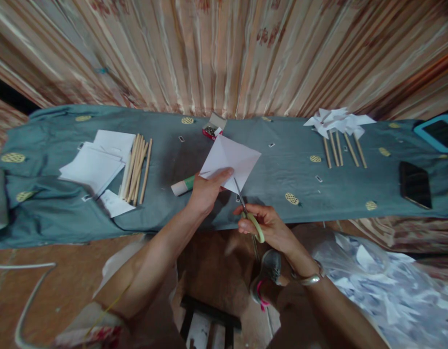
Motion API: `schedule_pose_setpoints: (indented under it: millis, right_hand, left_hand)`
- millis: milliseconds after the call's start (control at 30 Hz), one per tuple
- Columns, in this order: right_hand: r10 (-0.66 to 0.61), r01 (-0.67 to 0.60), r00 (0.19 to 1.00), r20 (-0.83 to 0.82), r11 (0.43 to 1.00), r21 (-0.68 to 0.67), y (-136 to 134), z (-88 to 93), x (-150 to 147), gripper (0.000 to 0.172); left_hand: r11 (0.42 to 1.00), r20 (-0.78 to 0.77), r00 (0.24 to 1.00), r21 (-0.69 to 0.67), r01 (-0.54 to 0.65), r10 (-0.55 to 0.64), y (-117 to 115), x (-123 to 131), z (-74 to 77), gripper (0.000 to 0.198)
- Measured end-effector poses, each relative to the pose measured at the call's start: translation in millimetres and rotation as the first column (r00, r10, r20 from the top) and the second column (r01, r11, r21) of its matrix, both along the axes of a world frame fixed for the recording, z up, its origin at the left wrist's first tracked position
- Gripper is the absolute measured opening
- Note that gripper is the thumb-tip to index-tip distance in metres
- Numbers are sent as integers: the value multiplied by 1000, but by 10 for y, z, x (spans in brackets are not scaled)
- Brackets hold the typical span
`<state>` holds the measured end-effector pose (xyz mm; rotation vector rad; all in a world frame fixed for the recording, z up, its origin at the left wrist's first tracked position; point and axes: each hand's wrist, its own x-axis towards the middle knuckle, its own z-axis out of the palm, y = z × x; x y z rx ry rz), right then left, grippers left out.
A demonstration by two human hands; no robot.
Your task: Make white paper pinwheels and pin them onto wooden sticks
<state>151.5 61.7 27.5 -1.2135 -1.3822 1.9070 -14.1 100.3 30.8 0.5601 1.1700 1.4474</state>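
Note:
A square white sheet of paper [229,157] with faint creases is gripped at its lower left side by my left hand [208,190], thumb on top. My right hand [263,224] has its fingers in the handles of scissors [259,230] with pale green grips. The scissors' blades meet the sheet at its bottom corner. Just left of my left hand lies a glue stick [182,186] with a white and green body. Behind the sheet stands a small open red box [211,132] of tiny metal pieces, partly covered by the paper.
Left on the cloth-covered table [165,213] are stacked white papers [95,165] and several wooden sticks [138,169]. Paper pinwheels [338,120] on sticks lie at right, near a dark phone [415,185] and a blue-framed device [440,133]. A plastic bag [383,286] of white paper shapes sits below right.

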Motion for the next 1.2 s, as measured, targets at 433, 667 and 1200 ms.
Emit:
schedule_pose_setpoints:
  millis: [433, 667, 1200]
  right_hand:
    - [-22, 21, 1000, -21, 999, -27, 4, -1, -8, 38]
    - [-42, 41, 999, -34, 999, -36, 7, -27, -13, 38]
    - [-68, 66, 997, -25, 996, -52, 8, -32, -13, 37]
  left_hand:
    - [1000, 43, 999, -28, 15, -14, 6, -12, 48, 27]
    - [999, 27, 999, -34, 22, -21, 9, -26, 45, 23]
    - [997, 29, 998, -65, 49, -47, -23, -2, 23, 22]
